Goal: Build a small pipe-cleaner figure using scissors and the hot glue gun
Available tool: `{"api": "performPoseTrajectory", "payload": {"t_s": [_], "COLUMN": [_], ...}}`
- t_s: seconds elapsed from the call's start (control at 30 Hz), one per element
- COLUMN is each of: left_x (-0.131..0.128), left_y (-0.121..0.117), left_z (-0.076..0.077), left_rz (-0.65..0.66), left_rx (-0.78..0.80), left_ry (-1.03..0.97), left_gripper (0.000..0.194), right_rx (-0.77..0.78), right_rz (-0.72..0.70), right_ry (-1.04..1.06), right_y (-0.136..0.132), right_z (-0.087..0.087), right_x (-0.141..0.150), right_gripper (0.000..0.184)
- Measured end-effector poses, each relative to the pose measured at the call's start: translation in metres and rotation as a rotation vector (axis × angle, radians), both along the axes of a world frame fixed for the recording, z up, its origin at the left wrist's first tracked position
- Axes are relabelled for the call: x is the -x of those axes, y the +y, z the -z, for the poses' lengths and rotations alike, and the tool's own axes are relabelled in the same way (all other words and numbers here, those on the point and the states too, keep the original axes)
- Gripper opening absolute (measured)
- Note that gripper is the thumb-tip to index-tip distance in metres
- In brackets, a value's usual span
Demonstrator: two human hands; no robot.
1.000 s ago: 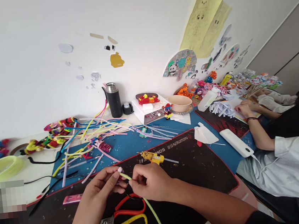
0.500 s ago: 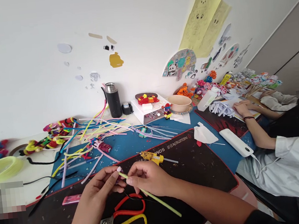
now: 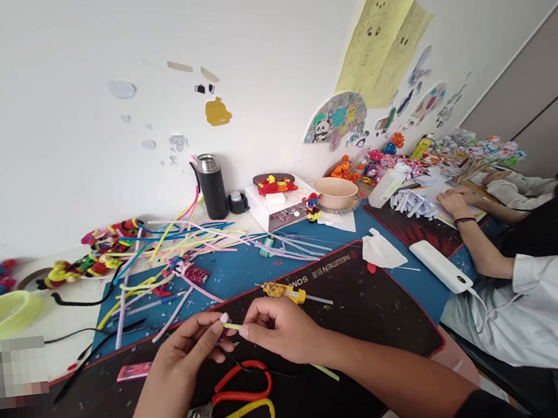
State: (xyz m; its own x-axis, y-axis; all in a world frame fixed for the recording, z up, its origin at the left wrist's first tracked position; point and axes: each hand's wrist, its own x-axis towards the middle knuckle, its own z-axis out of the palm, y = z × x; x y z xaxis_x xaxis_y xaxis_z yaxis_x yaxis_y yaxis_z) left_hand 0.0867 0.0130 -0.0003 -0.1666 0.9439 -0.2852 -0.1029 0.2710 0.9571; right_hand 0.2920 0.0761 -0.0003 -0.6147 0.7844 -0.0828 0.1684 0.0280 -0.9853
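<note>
My left hand (image 3: 188, 358) and my right hand (image 3: 279, 332) meet over the black mat (image 3: 370, 319), both pinching a thin yellow-green plastic strip (image 3: 232, 325). The left fingertips hold its near end; the right thumb and forefinger grip it just beside them. The strip's far end (image 3: 326, 371) pokes out below my right wrist. Under the hands lie scissors (image 3: 233, 410) with red and yellow handles. A yellow glue gun (image 3: 284, 292) lies just beyond my right hand.
Several loose coloured strips (image 3: 187, 242) are scattered on the blue mat (image 3: 236, 273) at left. A black flask (image 3: 212, 186), a white box (image 3: 279, 209) and a bowl (image 3: 338, 193) stand by the wall. Another person (image 3: 528, 262) works at the right beside a white power bank (image 3: 441, 266).
The strip's long tail has swung from hanging toward me to lying flatter under my right wrist. My right hand has slid slightly along it; the left hand has barely moved.
</note>
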Motion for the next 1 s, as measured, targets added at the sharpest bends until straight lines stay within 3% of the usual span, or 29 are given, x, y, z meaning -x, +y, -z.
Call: {"api": "performPoseTrajectory", "payload": {"t_s": [0.33, 0.67, 1.0], "left_x": [-0.005, -0.004, -0.005], "left_y": [0.001, -0.001, 0.001], "left_z": [-0.013, -0.009, -0.011], "left_rz": [-0.061, -0.141, -0.141], "left_rx": [0.081, 0.117, 0.159], "left_ry": [-0.106, -0.162, -0.222], "left_gripper": [0.058, 0.053, 0.053], "right_rx": [-0.024, 0.002, 0.035], "right_rz": [0.008, 0.004, -0.012], "right_ry": [-0.025, -0.018, -0.012], "right_y": [0.001, 0.0, 0.001], "right_z": [0.001, 0.005, 0.007], "right_x": [-0.002, -0.003, -0.003], "right_gripper": [0.026, 0.024, 0.029]}}
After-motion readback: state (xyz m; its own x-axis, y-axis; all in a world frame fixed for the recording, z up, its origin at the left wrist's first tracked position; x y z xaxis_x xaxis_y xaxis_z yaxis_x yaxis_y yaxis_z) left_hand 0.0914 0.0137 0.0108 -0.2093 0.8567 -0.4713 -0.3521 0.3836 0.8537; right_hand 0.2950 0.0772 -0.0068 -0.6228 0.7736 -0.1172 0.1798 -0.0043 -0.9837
